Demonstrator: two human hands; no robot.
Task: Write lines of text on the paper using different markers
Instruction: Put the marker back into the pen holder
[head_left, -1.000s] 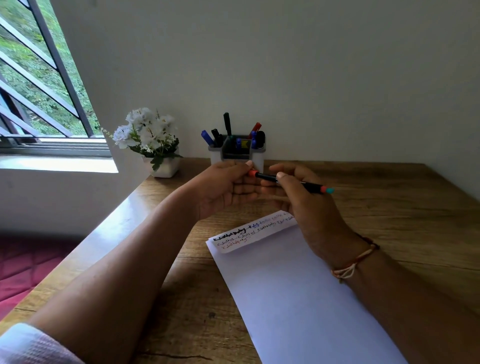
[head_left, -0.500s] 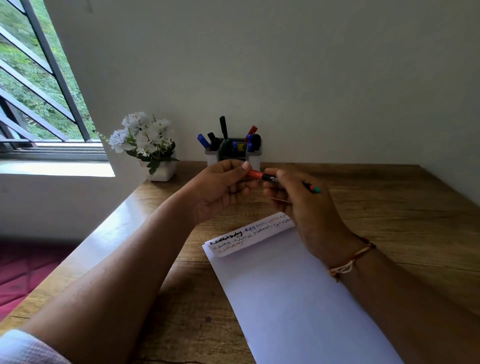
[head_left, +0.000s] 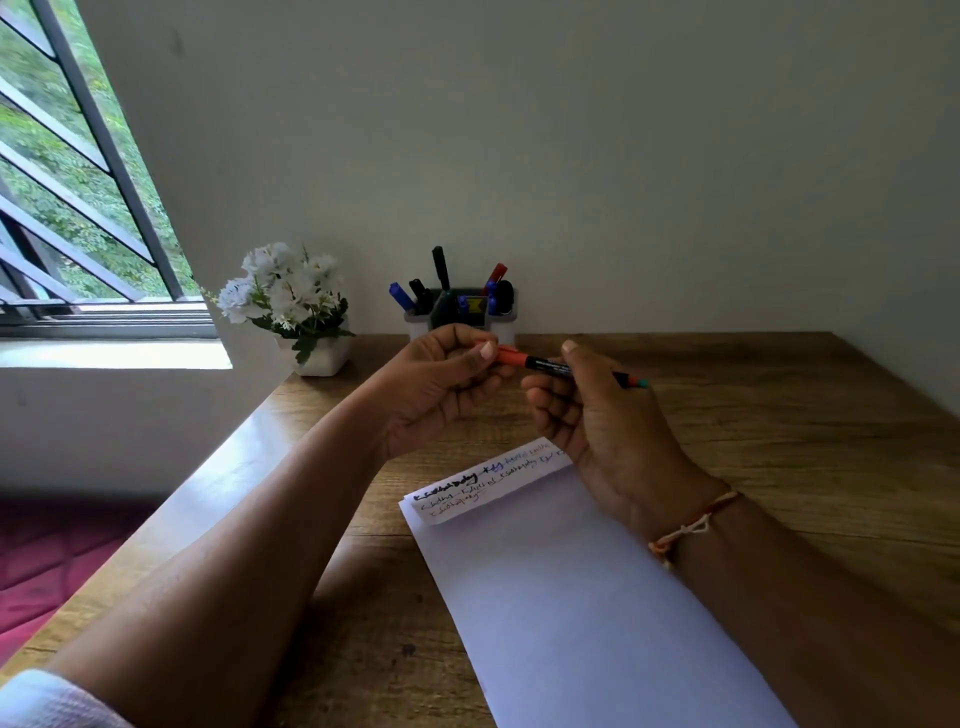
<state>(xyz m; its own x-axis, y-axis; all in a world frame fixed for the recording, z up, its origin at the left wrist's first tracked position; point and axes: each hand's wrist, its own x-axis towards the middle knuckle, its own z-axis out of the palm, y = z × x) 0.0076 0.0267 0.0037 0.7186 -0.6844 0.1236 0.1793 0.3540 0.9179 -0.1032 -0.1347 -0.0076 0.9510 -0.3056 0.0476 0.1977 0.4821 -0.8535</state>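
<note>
Pale grey-white plaster wall (head_left: 571, 130) fills the upper half of the frame, with a barred window (head_left: 62, 182) looking onto green leaves at the upper left. Below it, a brown wood-grain desk (head_left: 779, 441) spreads across the lower half. A dark red quilted surface (head_left: 47, 561) shows at the lower left, beside the desk.

A long white sheet of paper (head_left: 571, 597) lies on the desk, running from the centre to the lower right edge. Its top end is folded forward into a narrow strip (head_left: 483, 486) that carries three lines of handwriting in black, blue and orange ink.

Two bare forearms reach in from the bottom corners, and the hands meet above the top of the paper, clear of the desk. The left hand (head_left: 441, 384) pinches the orange cap (head_left: 506, 356) of a slim black marker with a teal end (head_left: 545, 364) between thumb and fingertips. The right hand (head_left: 597, 421) grips the black barrel, fingers curled under and thumb on top. The marker lies nearly level between them, and the cap meets the barrel.

A small white pot of white artificial flowers (head_left: 283, 286) stands at the back left of the desk. Just right of it, against the wall, a grey-and-white plastic holder (head_left: 418, 325) contains blue, black and red markers. A thin orange-and-white thread bracelet (head_left: 691, 527) circles the right wrist.
</note>
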